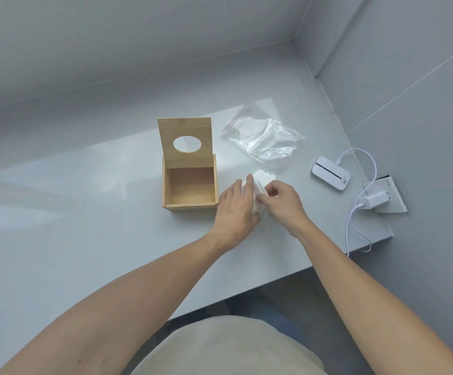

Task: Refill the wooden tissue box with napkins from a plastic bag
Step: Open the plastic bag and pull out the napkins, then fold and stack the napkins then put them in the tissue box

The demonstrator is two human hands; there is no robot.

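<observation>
One wooden box (189,185); one plastic bag (263,136); two hands

Colours: tissue box (189,182) light tan wood, plain. Napkins (263,182) white. Plastic bag (263,136) clear, thin red strip at the seal. Desk (84,212) glossy pale grey. Small device (330,173) white with a black stripe; charger (375,200) and cable (355,228) white.
</observation>
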